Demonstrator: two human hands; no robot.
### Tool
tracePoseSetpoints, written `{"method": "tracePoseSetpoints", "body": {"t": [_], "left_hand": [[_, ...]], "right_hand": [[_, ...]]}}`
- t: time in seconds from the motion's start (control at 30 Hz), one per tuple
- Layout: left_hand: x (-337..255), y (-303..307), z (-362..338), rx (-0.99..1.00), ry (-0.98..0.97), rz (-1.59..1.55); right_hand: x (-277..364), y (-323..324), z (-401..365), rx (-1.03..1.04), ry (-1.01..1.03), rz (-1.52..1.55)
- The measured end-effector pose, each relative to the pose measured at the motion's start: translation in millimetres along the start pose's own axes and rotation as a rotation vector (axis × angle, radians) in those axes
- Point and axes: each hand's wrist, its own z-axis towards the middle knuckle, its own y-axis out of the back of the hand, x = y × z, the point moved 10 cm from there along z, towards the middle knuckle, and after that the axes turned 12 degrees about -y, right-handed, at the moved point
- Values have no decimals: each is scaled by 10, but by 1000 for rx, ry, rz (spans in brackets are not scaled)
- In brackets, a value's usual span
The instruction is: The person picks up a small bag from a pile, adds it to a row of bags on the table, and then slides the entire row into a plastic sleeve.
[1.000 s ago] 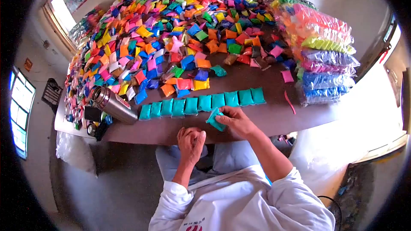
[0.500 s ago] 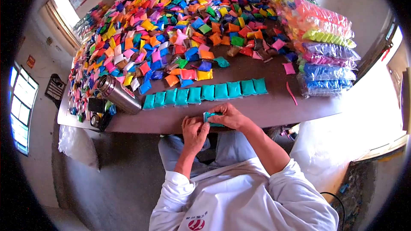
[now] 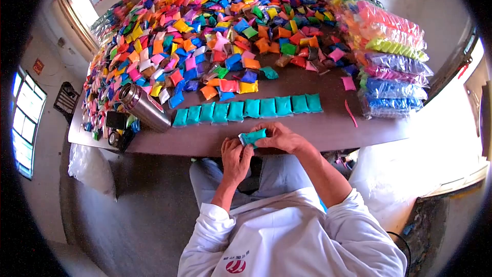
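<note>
- Single teal packet [image 3: 252,137]: on the near side of the teal row [image 3: 251,108], long axis roughly parallel to it, between both hands.
- Right hand [image 3: 278,137] pinches its right end; left hand [image 3: 236,156] half-curled at the other, grip unclear.
- Packet's underside and right fingertips hidden.

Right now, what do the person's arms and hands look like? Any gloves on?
No gloves: the left hand and right hand are both bare. The left sleeve and right sleeve are white and wrinkled, ending well above the wrists. They belong to a white top with a reddish round logo.
</note>
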Motion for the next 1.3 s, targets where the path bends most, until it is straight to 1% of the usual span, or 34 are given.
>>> {"method": "tracePoseSetpoints", "body": {"t": [0.03,0.13,0.27,0.57,0.63,0.77,0.83,0.93,0.97,1.03,1.07,1.13,1.3], "left_hand": [[-14,2,4,-3,-2,5],[-26,19,5,-54,-24,44],[-66,49,5,-69,-47,52],[-8,19,-8,-25,34,-43],[-61,55,-3,-99,-39,41],[-85,71,-6,-121,-54,72],[-38,46,0,-92,-21,16],[-4,33,-6,-77,-9,12],[-5,35,-4,-77,-9,12],[-16,47,-5,-82,2,20],[-22,44,-2,-81,3,19],[-25,37,6,-77,10,-19],[-57,41,5,-78,3,-36]], "right_hand": [[-27,24,18,-38,-4,-26],[-44,21,51,-51,5,-13],[43,-21,-4,-43,53,-18],[-46,-13,61,-113,-2,-101],[-79,41,68,-177,31,-196],[-54,18,10,-159,42,-127],[-75,2,8,-91,-10,29],[70,-39,-47,-56,6,32],[28,-24,-19,-56,6,32],[-11,25,21,-112,59,-83],[-51,47,28,-112,58,-81],[-130,86,42,-144,-47,-91],[-120,48,40,-93,-23,-48]]}}
